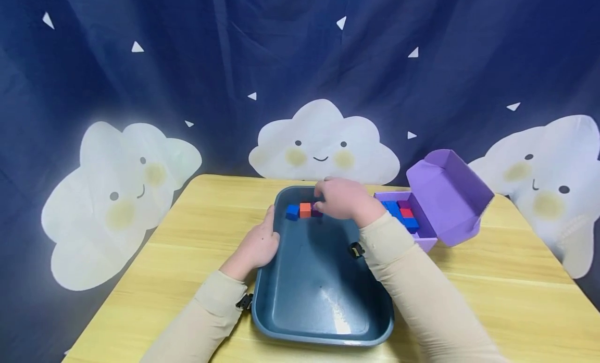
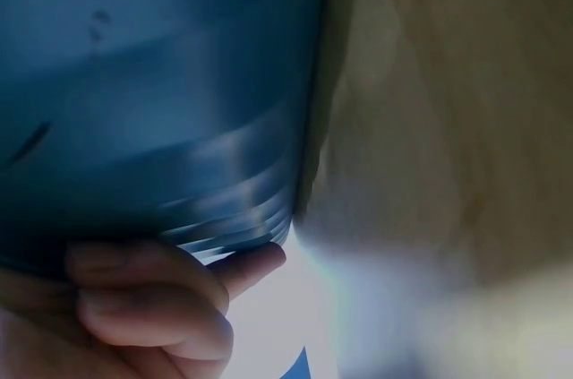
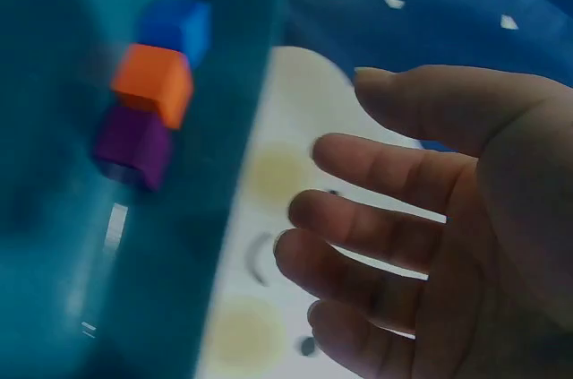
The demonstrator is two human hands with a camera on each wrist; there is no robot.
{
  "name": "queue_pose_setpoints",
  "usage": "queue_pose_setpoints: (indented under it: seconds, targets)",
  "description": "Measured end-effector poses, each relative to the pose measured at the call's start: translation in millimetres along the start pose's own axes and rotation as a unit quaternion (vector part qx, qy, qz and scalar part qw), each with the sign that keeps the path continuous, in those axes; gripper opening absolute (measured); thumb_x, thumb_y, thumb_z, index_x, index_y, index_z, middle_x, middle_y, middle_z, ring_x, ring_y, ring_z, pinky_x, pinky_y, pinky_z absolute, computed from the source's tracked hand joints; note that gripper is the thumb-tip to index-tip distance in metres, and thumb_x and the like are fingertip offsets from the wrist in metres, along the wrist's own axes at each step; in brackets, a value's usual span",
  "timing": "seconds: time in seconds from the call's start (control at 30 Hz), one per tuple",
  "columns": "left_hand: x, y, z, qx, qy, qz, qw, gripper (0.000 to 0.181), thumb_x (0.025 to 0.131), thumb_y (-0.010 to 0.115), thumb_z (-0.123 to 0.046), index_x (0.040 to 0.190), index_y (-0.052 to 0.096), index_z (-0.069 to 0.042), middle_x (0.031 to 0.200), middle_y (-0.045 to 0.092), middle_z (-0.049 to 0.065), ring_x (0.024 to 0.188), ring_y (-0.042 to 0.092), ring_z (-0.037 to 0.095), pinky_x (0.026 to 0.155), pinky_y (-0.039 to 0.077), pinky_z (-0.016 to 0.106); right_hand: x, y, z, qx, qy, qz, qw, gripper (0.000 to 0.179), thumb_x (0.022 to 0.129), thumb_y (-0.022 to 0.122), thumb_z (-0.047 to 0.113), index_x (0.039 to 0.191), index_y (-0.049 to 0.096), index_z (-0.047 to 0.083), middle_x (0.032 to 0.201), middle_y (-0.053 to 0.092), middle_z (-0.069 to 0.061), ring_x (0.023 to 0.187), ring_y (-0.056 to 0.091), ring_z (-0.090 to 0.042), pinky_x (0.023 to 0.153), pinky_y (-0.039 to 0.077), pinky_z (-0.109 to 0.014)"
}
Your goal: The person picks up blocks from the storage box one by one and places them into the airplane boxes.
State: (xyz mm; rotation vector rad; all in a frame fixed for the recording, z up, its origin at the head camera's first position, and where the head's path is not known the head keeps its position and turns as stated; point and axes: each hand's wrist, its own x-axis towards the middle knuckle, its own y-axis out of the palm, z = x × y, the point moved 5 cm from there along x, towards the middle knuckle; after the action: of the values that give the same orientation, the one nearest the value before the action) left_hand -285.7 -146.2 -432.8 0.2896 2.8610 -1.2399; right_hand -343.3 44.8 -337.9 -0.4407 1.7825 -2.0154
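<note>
Three cubes stand in a row at the far end of a dark blue-grey tray [image 1: 323, 279]: a blue cube [image 1: 292, 212], an orange cube [image 1: 305, 210] and a purple cube [image 1: 316, 212]. My right hand [image 1: 344, 198] is over the far end beside the purple cube. Its fingers are spread apart with nothing between them in the right wrist view. At the tray's left rim, my left hand [image 1: 258, 244] holds the edge. The index finger points forward along the rim, while other fingers curl against the tray in the left wrist view.
A purple box [image 1: 424, 243] with its lid [image 1: 447, 196] tipped back stands right of the tray. Blue and red cubes [image 1: 405, 213] lie inside it. The wooden table [image 1: 187, 238] ends at a dark blue curtain [image 1: 290, 45] with clouds.
</note>
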Motion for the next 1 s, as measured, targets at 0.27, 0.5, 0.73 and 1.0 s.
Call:
queue_pose_setpoints:
  seconds: [0.27, 0.5, 0.73, 1.0]
  targets:
    - [1.3, 4.0, -0.5, -0.002, 0.003, 0.002, 1.0, 0.072, 0.104, 0.038, -0.013, 0.163, -0.003, -0.01, 0.061, 0.05, 0.009, 0.05, 0.058, 0.022, 0.053, 0.05, 0.035, 15.1, 44, -11, -0.009, 0.032, 0.02, 0.9992, 0.033, 0.095, 0.069, 0.035, 0.121, 0.07, 0.014, 0.103, 0.06, -0.004, 0.087, 0.058, -0.021, 0.074, 0.051, -0.04]
    - [1.9, 1.5, -1.0, -0.001, -0.004, 0.005, 1.0, 0.072, 0.105, 0.038, -0.014, 0.164, -0.004, -0.012, 0.062, 0.05, 0.009, 0.051, 0.057, 0.024, 0.054, 0.05, 0.035, 20.6, 69, -24, -0.024, 0.053, 0.02, 0.9981, 0.06, 0.094, 0.068, 0.044, 0.145, 0.054, 0.015, 0.119, 0.061, -0.009, 0.099, 0.059, -0.025, 0.083, 0.053, -0.046]
    - [2.1, 0.0, 2.2, 0.001, -0.005, 0.002, 1.0, 0.072, 0.105, 0.038, -0.014, 0.163, -0.004, -0.011, 0.066, 0.051, 0.011, 0.057, 0.06, 0.021, 0.058, 0.051, 0.035, 25.1, 78, -19, -0.019, 0.046, 0.014, 0.9986, 0.06, 0.091, 0.07, 0.051, 0.14, 0.056, 0.019, 0.112, 0.061, -0.007, 0.092, 0.059, -0.024, 0.08, 0.053, -0.046]
    - [0.8, -0.3, 1.3, -0.012, 0.0, 0.0, 0.9999, 0.071, 0.105, 0.038, -0.013, 0.164, -0.003, -0.012, 0.065, 0.05, 0.01, 0.054, 0.059, 0.022, 0.056, 0.051, 0.035, 23.6, 77, -23, -0.003, 0.044, 0.007, 0.999, 0.043, 0.088, 0.076, 0.044, 0.121, 0.062, 0.021, 0.099, 0.057, -0.001, 0.086, 0.056, -0.02, 0.073, 0.051, -0.04]
